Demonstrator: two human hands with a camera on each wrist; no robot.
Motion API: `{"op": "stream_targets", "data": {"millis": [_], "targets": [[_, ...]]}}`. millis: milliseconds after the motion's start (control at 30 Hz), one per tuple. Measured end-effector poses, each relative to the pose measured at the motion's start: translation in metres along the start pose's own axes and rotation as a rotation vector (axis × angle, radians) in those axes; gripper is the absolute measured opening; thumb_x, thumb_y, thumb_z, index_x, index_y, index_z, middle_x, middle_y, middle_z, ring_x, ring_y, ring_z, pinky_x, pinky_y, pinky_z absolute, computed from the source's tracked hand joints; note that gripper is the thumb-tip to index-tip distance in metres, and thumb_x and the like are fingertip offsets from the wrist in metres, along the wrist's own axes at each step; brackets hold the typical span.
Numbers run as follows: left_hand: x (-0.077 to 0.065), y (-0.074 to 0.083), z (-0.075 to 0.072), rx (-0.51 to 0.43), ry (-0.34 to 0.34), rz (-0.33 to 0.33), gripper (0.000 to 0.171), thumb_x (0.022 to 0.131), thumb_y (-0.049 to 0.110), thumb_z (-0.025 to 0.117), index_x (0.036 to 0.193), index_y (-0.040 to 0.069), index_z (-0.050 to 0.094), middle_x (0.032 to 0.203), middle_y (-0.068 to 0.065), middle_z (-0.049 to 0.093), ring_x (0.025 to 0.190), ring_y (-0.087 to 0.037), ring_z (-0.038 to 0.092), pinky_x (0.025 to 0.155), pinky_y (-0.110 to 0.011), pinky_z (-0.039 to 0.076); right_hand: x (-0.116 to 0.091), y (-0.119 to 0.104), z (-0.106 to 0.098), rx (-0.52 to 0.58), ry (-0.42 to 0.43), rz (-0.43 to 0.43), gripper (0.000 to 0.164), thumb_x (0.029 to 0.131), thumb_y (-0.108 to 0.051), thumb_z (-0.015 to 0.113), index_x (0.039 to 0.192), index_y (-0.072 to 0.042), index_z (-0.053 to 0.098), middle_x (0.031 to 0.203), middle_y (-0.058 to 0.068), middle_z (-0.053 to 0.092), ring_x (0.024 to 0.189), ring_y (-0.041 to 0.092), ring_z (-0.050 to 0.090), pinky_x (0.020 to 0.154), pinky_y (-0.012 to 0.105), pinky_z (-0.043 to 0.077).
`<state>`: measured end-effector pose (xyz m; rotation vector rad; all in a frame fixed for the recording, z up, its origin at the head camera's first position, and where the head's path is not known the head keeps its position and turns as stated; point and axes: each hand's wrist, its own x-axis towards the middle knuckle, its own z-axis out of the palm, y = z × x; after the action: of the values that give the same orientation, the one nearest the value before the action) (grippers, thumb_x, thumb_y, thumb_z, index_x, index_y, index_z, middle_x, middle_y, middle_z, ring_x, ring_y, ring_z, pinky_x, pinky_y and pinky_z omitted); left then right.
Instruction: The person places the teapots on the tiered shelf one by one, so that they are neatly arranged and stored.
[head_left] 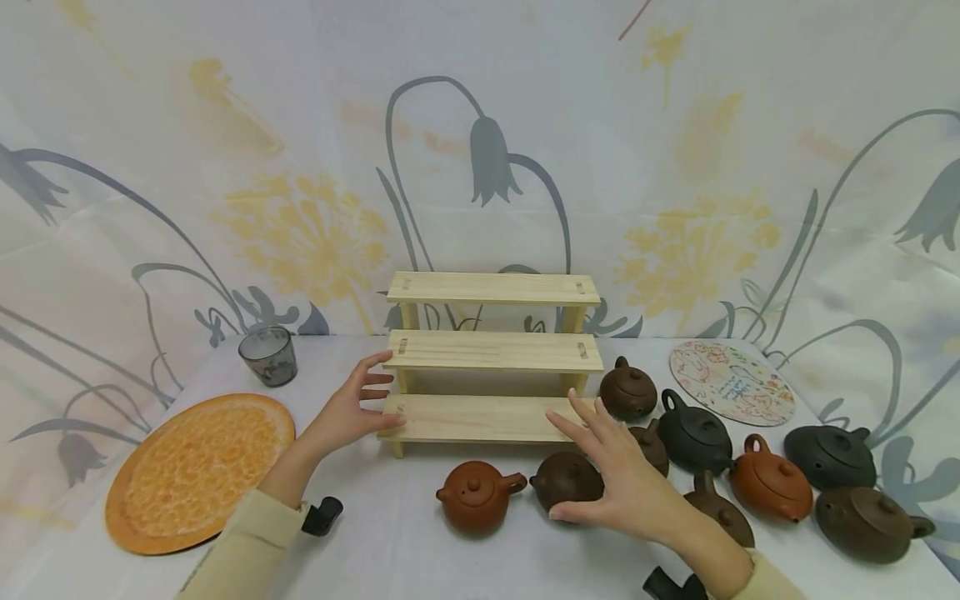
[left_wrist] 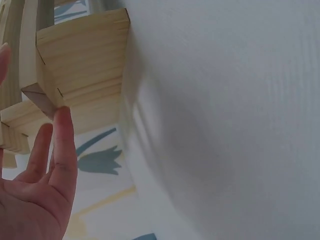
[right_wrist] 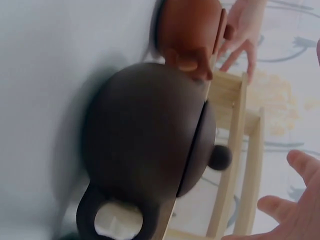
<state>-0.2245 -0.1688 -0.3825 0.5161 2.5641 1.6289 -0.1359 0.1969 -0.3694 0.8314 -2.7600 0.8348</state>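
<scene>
A three-tier wooden shelf (head_left: 480, 419) stands at the middle of the table. At its left end is my left hand (head_left: 349, 407), fingers spread, thumb at the lowest tier. In the left wrist view a fingertip (left_wrist: 62, 117) meets the wooden end of a tier. My right hand (head_left: 630, 487) is spread by the shelf's lower right end, holding nothing. It partly covers a dark brown teapot (head_left: 562, 482), whose round body (right_wrist: 140, 135) and loop handle fill much of the right wrist view. Left of that sits a reddish-brown teapot (head_left: 474, 502), its handle pointing right.
Several more teapots crowd the right side, among them a black one (head_left: 696, 433) and an orange-brown one (head_left: 771, 479). A patterned round mat (head_left: 731, 382) lies behind them. On the left are a pizza-like round mat (head_left: 198, 467) and a dark glass cup (head_left: 270, 358).
</scene>
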Motion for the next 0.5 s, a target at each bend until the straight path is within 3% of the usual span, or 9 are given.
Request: {"op": "stream_targets", "data": {"millis": [233,500], "targets": [[0.0,-0.003,-0.001,0.012,-0.028,-0.014,0.096,0.072,0.008,0.08,0.146,0.021,0.02,0.121,-0.023,0.052,0.108,-0.041,0.05,0.083,-0.05,0.044,0.008,-0.011,0.011,-0.002,-0.037,-0.045,0.094,0.065,-0.051,0.079,0.144,-0.028,0.034,0.154,0.003,0.012,0.135,0.046,0.008,0.095,0.069,0.015],[0.0,0.0,-0.001,0.033,-0.026,-0.043,0.098,0.071,0.009,0.081,0.146,0.023,0.018,0.12,-0.022,0.053,0.103,-0.039,0.052,0.08,-0.049,0.044,0.018,-0.023,0.024,0.016,-0.105,-0.081,0.09,0.065,-0.055,0.078,0.142,-0.033,0.037,0.153,0.004,0.019,0.136,0.042,0.012,0.098,0.066,0.015]]}}
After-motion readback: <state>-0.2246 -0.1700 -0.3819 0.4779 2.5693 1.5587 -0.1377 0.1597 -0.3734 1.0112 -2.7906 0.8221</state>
